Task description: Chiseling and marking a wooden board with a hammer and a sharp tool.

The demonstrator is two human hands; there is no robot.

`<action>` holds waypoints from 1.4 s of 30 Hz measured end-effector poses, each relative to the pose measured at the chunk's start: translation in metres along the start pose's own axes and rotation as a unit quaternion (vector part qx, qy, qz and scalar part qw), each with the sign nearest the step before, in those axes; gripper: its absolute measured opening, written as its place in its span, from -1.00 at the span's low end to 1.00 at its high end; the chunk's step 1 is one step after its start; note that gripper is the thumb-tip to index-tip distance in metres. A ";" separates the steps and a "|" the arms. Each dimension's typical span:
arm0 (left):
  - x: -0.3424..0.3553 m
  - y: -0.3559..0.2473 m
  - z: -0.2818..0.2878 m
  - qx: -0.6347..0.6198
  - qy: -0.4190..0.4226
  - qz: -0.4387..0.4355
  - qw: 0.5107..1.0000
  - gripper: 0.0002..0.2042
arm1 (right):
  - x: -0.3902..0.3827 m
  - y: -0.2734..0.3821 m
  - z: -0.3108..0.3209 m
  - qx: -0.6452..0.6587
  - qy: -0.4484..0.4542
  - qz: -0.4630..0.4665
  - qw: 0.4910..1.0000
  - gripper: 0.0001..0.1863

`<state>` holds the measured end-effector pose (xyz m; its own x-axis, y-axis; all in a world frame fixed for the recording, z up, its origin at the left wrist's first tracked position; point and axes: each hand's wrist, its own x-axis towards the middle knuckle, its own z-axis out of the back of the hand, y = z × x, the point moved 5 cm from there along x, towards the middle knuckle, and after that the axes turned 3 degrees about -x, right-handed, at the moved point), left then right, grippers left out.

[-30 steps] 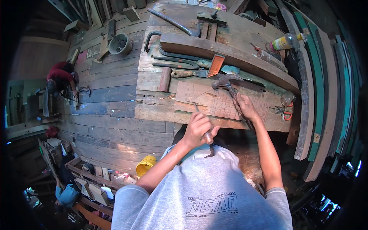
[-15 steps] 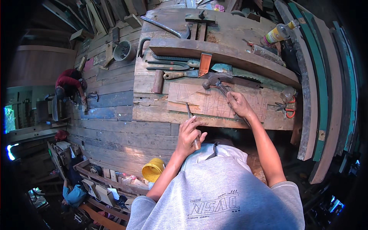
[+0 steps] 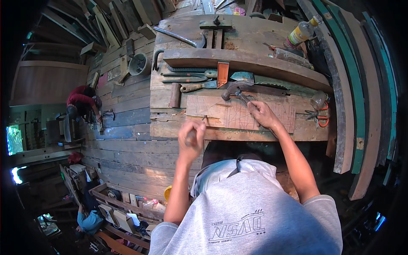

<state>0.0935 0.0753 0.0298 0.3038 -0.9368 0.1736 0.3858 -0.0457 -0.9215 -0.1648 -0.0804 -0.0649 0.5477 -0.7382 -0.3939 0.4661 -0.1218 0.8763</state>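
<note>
My left hand (image 3: 192, 134) is closed round a chisel (image 3: 205, 118), its handle end toward me and its narrow blade over the left part of a board. That flat reddish board (image 3: 272, 117) carries pencil lines and has rough, splintered cuts near its left end. In my right hand (image 3: 262, 114) is a claw hammer (image 3: 234, 89), gripped by the handle. The hammer's head is over the board's far edge, close to a hand saw (image 3: 265, 89). Whether the chisel tip touches the wood, I cannot tell.
Beyond the board on the workbench (image 3: 163, 129) lie a wooden block (image 3: 175, 95), a scraper (image 3: 197, 86), an orange metal piece (image 3: 222, 74) and a thick beam (image 3: 238, 61). Orange-handled pliers (image 3: 322, 122) are at right, beside long planks (image 3: 346, 85). A person (image 3: 83, 102) crouches at left.
My left hand has moved left and toward the bench, turning the chisel so its handle end faces me. My right hand still holds the hammer in nearly the same place.
</note>
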 end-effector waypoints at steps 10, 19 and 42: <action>0.090 0.015 -0.014 -0.042 0.078 0.117 0.989 -0.69 | -0.002 -0.001 -0.003 0.002 -0.009 0.011 1.000 -0.34; 0.064 0.007 -0.047 -0.024 -0.141 -0.056 0.988 -0.61 | -0.012 -0.003 0.000 -0.103 -0.049 0.111 0.987 -0.35; 0.063 -0.002 -0.081 -0.003 -0.197 -0.085 0.977 -0.77 | -0.140 0.098 0.055 0.098 -0.299 0.166 0.935 -0.44</action>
<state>0.0409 -0.0116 0.0141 0.5481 -0.7093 0.4432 0.4553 -0.1915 -0.8695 -0.2340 -0.0253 0.0918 0.1268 -0.9885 0.0828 0.1704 0.1039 0.9799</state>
